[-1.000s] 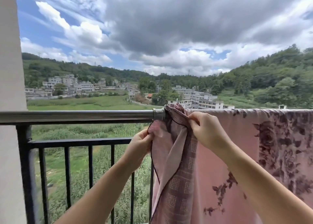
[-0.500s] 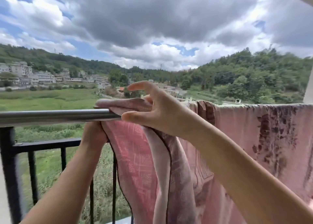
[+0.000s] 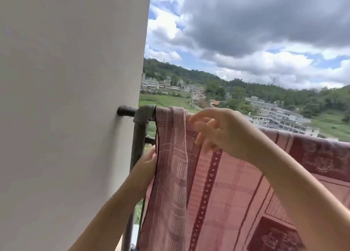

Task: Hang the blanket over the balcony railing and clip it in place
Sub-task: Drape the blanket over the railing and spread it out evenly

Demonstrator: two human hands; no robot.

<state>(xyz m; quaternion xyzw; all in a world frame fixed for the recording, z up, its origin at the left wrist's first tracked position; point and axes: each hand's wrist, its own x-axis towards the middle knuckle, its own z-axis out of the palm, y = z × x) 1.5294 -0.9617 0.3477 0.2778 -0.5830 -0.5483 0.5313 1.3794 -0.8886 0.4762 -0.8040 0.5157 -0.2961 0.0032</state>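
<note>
Pink patterned blanket [image 3: 236, 190] draped over balcony railing [image 3: 144, 112], hanging down the near side, far end running off right along the top rail. Left edge w/ dark piping pulled right up to the rail's elbow joint by the pale wall [image 3: 72, 99], prob. so the full width spreads out and nothing bunches mid-rail. Left hand [image 3: 147, 161] low at that edge, just beside the upright post, fingers tucked behind the cloth, so can't tell whether gripping or only touching; looks placed to keep the hem taut and straight down. Right hand [image 3: 214, 131] up at rail height, hovering over the fold, fingers spread and loosely bent, holding nothing, blurred, close to or brushing the cloth near the top; prob. smoothing or tugging the doubled strip flat so it sits evenly on the rail. One narrow fold still lapped over the top next to the elbow, needs flattening. No clip visible anywhere in view, neither in hand nor on the rail, so hanging part nearly done, clipping not yet begun. Risk: wind over the open drop, loose cloth could slide off w/o clips.
</note>
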